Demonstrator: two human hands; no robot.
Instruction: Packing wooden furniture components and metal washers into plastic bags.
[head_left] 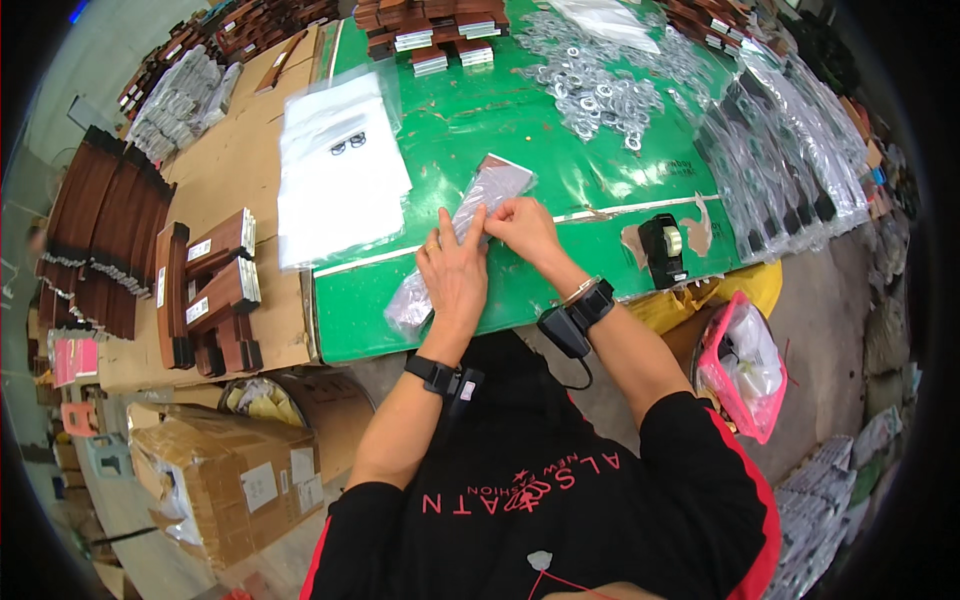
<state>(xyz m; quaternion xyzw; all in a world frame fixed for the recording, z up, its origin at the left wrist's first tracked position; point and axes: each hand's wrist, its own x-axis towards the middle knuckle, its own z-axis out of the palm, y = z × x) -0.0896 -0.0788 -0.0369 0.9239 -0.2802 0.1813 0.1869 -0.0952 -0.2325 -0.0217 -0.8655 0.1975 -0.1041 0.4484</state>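
Observation:
A long, narrow brown piece wrapped in clear plastic (502, 184) lies aslant on the green table cover (450, 130), close to the front edge. My left hand (456, 270) rests flat on it, fingers stretched out and apart, holding it down. At its right edge my right hand (526, 232) is closed in a pinch, touching the wrapping. Whatever is between those fingertips is hidden. To the right of the hands a black tape dispenser (658, 262) with a pale roll stands near the table edge. Flat clear plastic bags (340, 200) lie in a pile to the left.
Brown wooden-looking pieces (215, 285) are stacked at the left and far side (430, 25). Small metal rings in plastic (600, 95) are heaped at the back. Bagged dark parts (775, 170) cover the right end. Below stand a pink-rimmed bin (712, 365) and a cardboard box (225, 480).

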